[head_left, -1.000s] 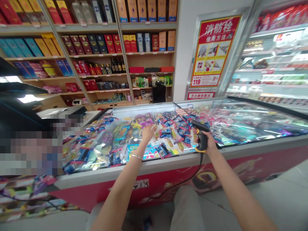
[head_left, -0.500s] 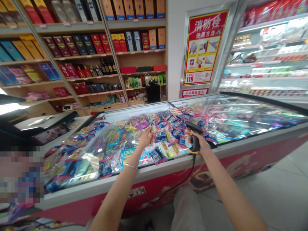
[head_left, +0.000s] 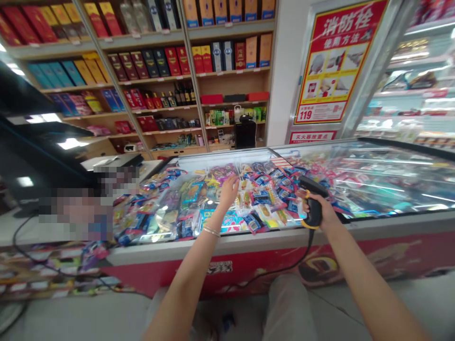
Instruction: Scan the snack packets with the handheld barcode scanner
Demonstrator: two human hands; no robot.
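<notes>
- Left arm: bare and stretched forward and slightly upward across the front edge of the chest freezer [head_left: 391, 221], elbow low, wrist nearly straight
- Left hand [head_left: 228, 190]: back of the hand faces the camera, fingers reach forward and their tips rest on the heap of snack packets [head_left: 265, 199]; the hand covers its own fingertips, so whether it pinches a packet or only touches the heap cannot be told
- Right arm: bare, coming in from the lower right at a slant, with the wrist just above the freezer's front rim
- Right hand [head_left: 324, 214]: wrapped firmly round the handle of a barcode scanner [head_left: 313, 186]; the black head points left towards the packets and the left hand, the yellow foot of the handle shows below the fist
- Position of scanner: over the right-hand edge of the packet heap, near the left hand but apart from it
- Cable [head_left: 277, 271]: one dark lead hangs from the scanner handle and runs down the red freezer front
- Count, hands: two, both the person's own
- Count, scanners: one
- Count, bracelets: one thin bracelet [head_left: 212, 231] on the left wrist
- Count, freezers: one, with a glass lid [head_left: 377, 182]; the packets lie on its left half
- Count, packets: too many and too overlapped to number
- Surroundings: one red poster [head_left: 337, 66] behind the freezer, wooden shelving [head_left: 231, 78] with rows of boxed goods, one dark monitor [head_left: 39, 147] at far left
</notes>
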